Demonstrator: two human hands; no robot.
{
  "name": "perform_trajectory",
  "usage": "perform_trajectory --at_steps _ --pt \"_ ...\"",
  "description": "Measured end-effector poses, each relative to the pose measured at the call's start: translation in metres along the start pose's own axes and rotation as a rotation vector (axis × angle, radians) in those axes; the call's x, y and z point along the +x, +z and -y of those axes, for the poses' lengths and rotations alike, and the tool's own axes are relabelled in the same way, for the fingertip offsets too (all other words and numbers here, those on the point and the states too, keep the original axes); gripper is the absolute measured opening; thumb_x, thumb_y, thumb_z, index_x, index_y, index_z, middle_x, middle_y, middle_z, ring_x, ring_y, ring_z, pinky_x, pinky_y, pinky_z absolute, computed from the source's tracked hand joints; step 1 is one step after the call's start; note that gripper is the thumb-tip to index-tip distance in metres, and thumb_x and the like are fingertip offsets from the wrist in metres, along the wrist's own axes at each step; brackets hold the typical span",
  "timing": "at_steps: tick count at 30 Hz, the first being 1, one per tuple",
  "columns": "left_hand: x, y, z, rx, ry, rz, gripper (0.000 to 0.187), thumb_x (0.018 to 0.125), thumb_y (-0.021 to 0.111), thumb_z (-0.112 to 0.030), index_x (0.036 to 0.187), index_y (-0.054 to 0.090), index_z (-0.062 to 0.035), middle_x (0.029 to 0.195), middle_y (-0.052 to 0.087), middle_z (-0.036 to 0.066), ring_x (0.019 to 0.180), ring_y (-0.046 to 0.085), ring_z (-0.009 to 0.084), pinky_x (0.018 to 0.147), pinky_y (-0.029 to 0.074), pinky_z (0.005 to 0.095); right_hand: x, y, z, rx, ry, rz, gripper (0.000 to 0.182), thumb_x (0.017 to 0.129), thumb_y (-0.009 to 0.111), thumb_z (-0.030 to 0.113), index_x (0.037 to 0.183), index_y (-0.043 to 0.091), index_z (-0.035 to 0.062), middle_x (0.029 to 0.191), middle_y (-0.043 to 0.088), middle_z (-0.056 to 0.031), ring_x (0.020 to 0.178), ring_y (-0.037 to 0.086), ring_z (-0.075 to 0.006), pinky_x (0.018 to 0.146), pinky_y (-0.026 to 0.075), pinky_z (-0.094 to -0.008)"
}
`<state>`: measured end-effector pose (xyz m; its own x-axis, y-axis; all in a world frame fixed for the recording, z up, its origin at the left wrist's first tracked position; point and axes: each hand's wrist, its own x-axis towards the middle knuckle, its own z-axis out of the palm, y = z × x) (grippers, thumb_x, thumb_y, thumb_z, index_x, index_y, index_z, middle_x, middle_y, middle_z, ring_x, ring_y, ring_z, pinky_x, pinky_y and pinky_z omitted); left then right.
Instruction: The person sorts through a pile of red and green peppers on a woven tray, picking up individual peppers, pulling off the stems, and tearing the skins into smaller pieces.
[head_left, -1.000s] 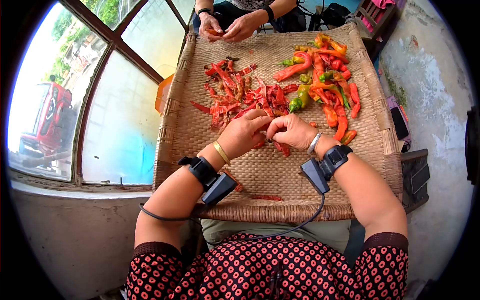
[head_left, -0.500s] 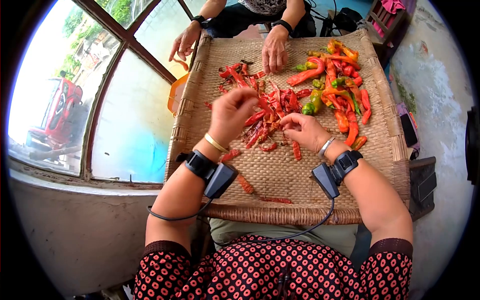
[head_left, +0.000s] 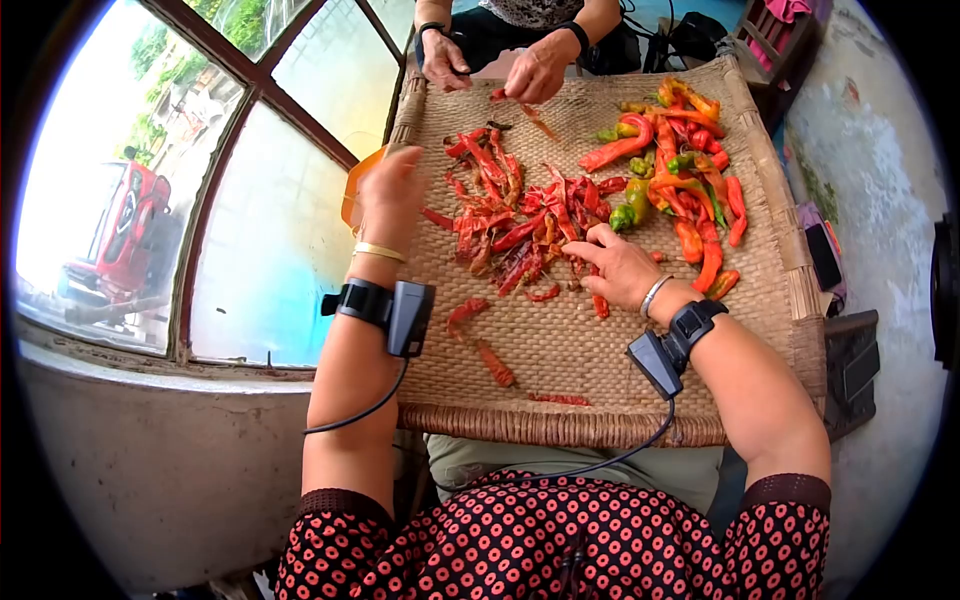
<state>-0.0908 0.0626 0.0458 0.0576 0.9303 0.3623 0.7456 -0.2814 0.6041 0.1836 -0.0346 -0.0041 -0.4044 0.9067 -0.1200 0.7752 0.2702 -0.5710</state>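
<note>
My left hand [head_left: 390, 190] is raised over the left edge of the woven cot, beside an orange container [head_left: 352, 190]. Motion smears its fingers, so whether it holds anything cannot be made out. My right hand [head_left: 622, 268] rests at the near right side of a pile of dried red chillies [head_left: 520, 232], fingers apart and fingertips touching the pile. Fresher red, orange and green peppers [head_left: 690, 180] lie in a heap just beyond it. A few loose dried chillies [head_left: 493, 366] are scattered closer to me.
Across the woven cot [head_left: 620, 385], another person's hands [head_left: 537, 68] handle a dried chilli [head_left: 540, 122]. A framed window [head_left: 260, 230] stands at the left and a wall [head_left: 880, 200] at the right. Cables run from the devices on my wrists.
My left hand has swung left from above the pile to the cot's edge. My right hand stays by the pile, its fingers more spread. The other person's hands have come together.
</note>
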Motion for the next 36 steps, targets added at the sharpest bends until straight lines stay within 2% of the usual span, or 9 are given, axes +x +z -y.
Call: perform_trajectory --at_steps 3,8,16,18,20,26,31,34,36 --pt "-0.020 0.024 -0.037 0.073 0.321 0.389 0.024 0.074 0.060 -0.013 0.098 0.060 -0.0064 0.104 0.055 0.012 0.095 0.053 0.0240 0.085 0.042 0.0331 -0.002 -0.005 0.009 -0.053 0.031 0.054 0.041 0.076 0.056 0.012 0.116 0.047 0.0108 0.116 0.038 -0.0130 0.097 0.049 -0.0291 0.079 0.043 -0.0372" --pt "-0.057 0.065 -0.031 0.105 0.524 0.583 0.037 0.067 0.064 -0.012 0.103 0.057 -0.0067 0.110 0.051 0.010 0.104 0.044 0.0281 0.089 0.039 0.0356 0.001 -0.003 0.006 -0.160 -0.016 0.090 0.038 0.076 0.056 0.018 0.112 0.049 0.0068 0.117 0.039 -0.0105 0.096 0.050 -0.0284 0.082 0.041 -0.0371" --pt "-0.065 0.076 -0.030 -0.147 0.479 0.561 0.030 0.069 0.062 -0.012 0.099 0.058 -0.0064 0.102 0.054 0.011 0.090 0.053 0.0277 0.078 0.044 0.0355 0.001 0.003 0.005 0.238 -0.003 -0.132 0.038 0.074 0.057 0.015 0.107 0.051 -0.0018 0.109 0.047 -0.0103 0.087 0.053 -0.0224 0.077 0.044 -0.0309" --pt "-0.067 0.069 -0.039 0.119 0.218 0.469 0.026 0.071 0.061 -0.015 0.095 0.057 -0.0064 0.098 0.055 0.012 0.084 0.055 0.0285 0.072 0.046 0.0366 0.001 0.003 0.007 0.346 0.024 -0.157 0.038 0.074 0.058 0.013 0.108 0.050 -0.0034 0.109 0.047 -0.0095 0.080 0.054 -0.0175 0.072 0.045 -0.0273" --pt "-0.065 0.067 -0.031 0.230 0.204 0.545 0.027 0.069 0.062 -0.015 0.094 0.057 -0.0065 0.094 0.057 0.012 0.083 0.056 0.0289 0.070 0.046 0.0373 0.002 0.007 0.003 0.443 0.073 -0.105 0.037 0.074 0.057 0.020 0.105 0.055 0.0009 0.109 0.050 -0.0097 0.093 0.052 -0.0233 0.081 0.042 -0.0305" --pt "-0.054 0.057 -0.029 0.316 0.118 0.710 0.021 0.068 0.063 -0.018 0.086 0.061 -0.0082 0.075 0.061 0.010 0.074 0.058 0.0263 0.066 0.046 0.0360 0.003 0.023 -0.012 0.407 0.073 -0.100 0.035 0.075 0.057 0.021 0.104 0.056 0.0012 0.107 0.051 -0.0091 0.094 0.052 -0.0233 0.083 0.041 -0.0301" --pt "-0.037 0.033 -0.029 0.092 0.131 0.460 0.015 0.068 0.063 -0.019 0.080 0.063 -0.0098 0.070 0.061 0.009 0.067 0.058 0.0262 0.061 0.046 0.0357 0.003 0.020 -0.009 0.484 0.083 -0.082 0.034 0.076 0.056 0.019 0.104 0.055 -0.0003 0.106 0.051 -0.0103 0.095 0.051 -0.0240 0.083 0.040 -0.0298" --pt "-0.023 0.018 -0.028 -0.290 0.020 0.102 0.012 0.070 0.065 -0.007 0.081 0.062 -0.0037 0.064 0.059 0.006 0.058 0.056 0.0112 0.055 0.045 0.0226 0.004 0.019 -0.010 0.419 0.071 -0.048 0.032 0.079 0.056 0.014 0.106 0.053 -0.0022 0.108 0.048 -0.0075 0.091 0.051 -0.0182 0.078 0.042 -0.0273" --pt "-0.008 -0.004 -0.026 -0.248 0.146 -0.184 0.011 0.072 0.064 -0.007 0.083 0.062 -0.0051 0.069 0.060 0.004 0.059 0.055 0.0091 0.056 0.045 0.0218 0.006 0.018 -0.010 0.400 0.074 -0.024 0.032 0.079 0.056 0.014 0.106 0.053 -0.0023 0.108 0.048 -0.0074 0.091 0.051 -0.0182 0.078 0.042 -0.0273"
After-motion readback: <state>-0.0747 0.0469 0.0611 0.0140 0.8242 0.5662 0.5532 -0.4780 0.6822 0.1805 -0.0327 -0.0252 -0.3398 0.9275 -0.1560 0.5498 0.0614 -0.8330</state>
